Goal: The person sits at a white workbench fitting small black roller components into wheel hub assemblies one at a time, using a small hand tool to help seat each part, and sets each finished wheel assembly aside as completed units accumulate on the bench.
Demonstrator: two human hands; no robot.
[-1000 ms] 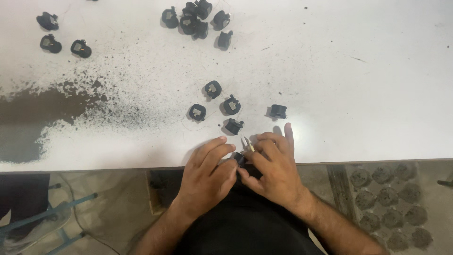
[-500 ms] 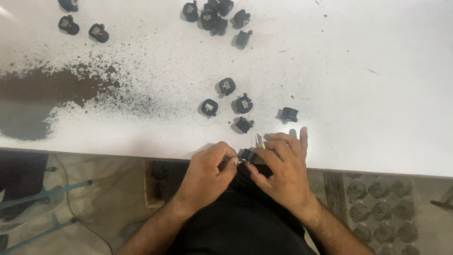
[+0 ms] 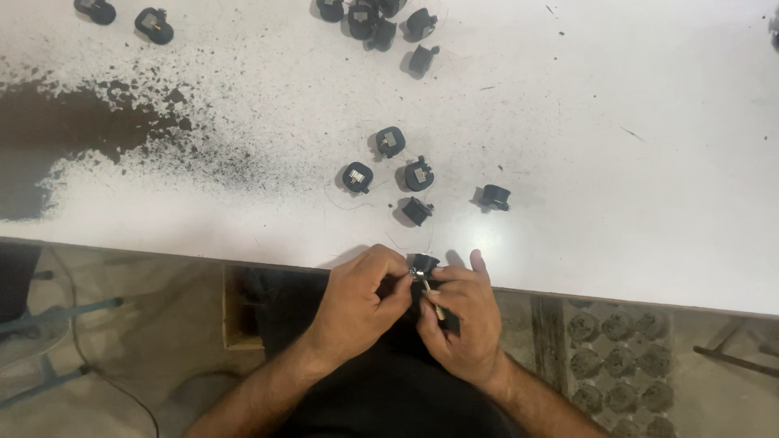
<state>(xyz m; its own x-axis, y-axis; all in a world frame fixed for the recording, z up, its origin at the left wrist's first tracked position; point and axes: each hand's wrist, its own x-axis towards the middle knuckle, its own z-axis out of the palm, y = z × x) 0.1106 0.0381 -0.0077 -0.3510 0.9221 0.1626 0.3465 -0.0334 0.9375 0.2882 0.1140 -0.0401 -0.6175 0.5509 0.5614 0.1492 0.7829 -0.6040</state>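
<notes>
My left hand (image 3: 357,304) and my right hand (image 3: 464,324) meet at the near edge of the white table (image 3: 617,162). Between their fingertips sits a small black spool-like part (image 3: 423,262) with a metal piece in it. My left fingers pinch its left side. My right hand grips the part and also a thin pale tool (image 3: 436,307) that pokes down out of the fist. Just beyond my hands lie several matching black parts (image 3: 403,174) with fine wires; the nearest one (image 3: 417,211) is a short way above my fingers.
More black parts are clustered at the far top centre (image 3: 381,20) and two at the top left (image 3: 152,24). A dark powder stain (image 3: 73,130) spreads over the table's left. Below the edge are a box (image 3: 235,316), a patterned floor (image 3: 617,365) and blue frame legs (image 3: 65,316).
The view has shifted so the table edge sits higher. Both hands stay together at the edge, and the black part now shows above my fingers.
</notes>
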